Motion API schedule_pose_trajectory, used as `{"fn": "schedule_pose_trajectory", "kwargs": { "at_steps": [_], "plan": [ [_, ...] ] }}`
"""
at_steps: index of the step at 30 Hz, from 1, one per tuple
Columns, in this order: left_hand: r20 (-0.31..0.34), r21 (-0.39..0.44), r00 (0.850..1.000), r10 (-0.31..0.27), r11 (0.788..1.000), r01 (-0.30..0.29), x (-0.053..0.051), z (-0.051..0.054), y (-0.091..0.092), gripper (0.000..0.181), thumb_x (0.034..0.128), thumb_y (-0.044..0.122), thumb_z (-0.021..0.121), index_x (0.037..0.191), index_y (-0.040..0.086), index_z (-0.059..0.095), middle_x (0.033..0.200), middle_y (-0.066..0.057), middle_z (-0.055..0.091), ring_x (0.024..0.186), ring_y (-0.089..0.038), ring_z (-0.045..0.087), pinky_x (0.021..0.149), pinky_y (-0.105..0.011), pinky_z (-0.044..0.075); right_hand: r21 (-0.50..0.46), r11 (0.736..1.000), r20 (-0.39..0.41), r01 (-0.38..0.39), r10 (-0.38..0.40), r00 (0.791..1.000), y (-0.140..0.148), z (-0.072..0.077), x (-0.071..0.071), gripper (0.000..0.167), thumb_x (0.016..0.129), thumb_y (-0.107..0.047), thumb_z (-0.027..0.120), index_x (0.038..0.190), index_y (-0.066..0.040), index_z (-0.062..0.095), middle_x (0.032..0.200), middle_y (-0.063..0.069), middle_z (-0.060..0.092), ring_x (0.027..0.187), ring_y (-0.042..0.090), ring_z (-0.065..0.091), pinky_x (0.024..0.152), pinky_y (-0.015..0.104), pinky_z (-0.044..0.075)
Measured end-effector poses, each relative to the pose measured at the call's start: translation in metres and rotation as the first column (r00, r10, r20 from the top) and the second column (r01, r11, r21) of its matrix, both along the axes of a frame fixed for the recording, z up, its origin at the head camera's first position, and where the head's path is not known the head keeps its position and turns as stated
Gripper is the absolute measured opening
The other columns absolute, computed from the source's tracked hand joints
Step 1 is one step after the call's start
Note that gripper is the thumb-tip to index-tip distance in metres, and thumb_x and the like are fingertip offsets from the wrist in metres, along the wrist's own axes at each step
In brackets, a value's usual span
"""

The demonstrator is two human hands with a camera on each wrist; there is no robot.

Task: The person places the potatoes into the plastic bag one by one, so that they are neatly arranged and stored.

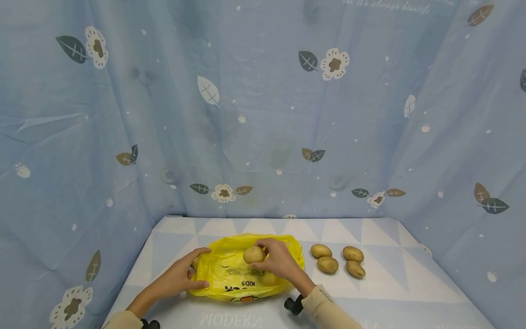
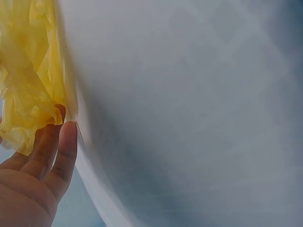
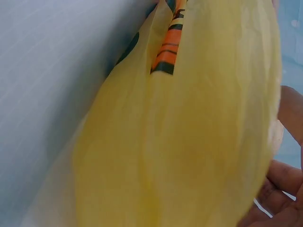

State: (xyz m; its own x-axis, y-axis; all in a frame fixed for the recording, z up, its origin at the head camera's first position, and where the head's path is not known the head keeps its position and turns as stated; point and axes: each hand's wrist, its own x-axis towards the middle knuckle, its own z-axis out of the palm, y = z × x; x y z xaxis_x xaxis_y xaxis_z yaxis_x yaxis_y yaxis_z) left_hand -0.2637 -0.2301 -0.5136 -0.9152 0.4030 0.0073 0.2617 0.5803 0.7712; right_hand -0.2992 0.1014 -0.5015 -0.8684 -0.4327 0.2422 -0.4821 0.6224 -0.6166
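Note:
A yellow plastic bag (image 1: pixel 230 265) lies on the table with its mouth spread and printing on its side. At its left end my left hand (image 1: pixel 177 275) grips the bag, thumb near the front edge and fingers at the back. The left wrist view has the fingers (image 2: pixel 66 146) against the crumpled yellow plastic (image 2: pixel 28 85). Over the bag's opening, my right hand (image 1: pixel 279 259) pinches a potato (image 1: pixel 253 255) between thumb and fingers. In the right wrist view the bag's side (image 3: pixel 189 132) covers much of that hand (image 3: pixel 284 189).
Right of the bag, two pairs of potatoes lie on the table: a nearer pair (image 1: pixel 327 265) and one farther right (image 1: pixel 355 269). A patterned cloth covers the table (image 1: pixel 394 292). Blue curtains (image 1: pixel 263 114) enclose the back and sides.

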Motion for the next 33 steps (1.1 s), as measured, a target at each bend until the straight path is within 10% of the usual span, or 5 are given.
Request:
{"fn": "schedule_pose_trajectory", "kwargs": {
  "at_steps": [33],
  "plan": [
    [0.017,0.0,1.0,0.002,1.0,-0.002,0.002,-0.001,0.0,0.085,0.0832,0.036,0.087,0.153,0.016,0.043,0.15,-0.015,0.049,0.077,-0.023,0.051,0.061,-0.031,0.046,-0.009,1.0,0.045,-0.026,0.026,0.999,-0.055,-0.015,-0.014,0.047,0.078,-0.029,0.093,0.117,-0.009,0.075,0.105,-0.001,0.073,0.079,0.003,0.059,0.069,0.024,0.05]
  ]
}}
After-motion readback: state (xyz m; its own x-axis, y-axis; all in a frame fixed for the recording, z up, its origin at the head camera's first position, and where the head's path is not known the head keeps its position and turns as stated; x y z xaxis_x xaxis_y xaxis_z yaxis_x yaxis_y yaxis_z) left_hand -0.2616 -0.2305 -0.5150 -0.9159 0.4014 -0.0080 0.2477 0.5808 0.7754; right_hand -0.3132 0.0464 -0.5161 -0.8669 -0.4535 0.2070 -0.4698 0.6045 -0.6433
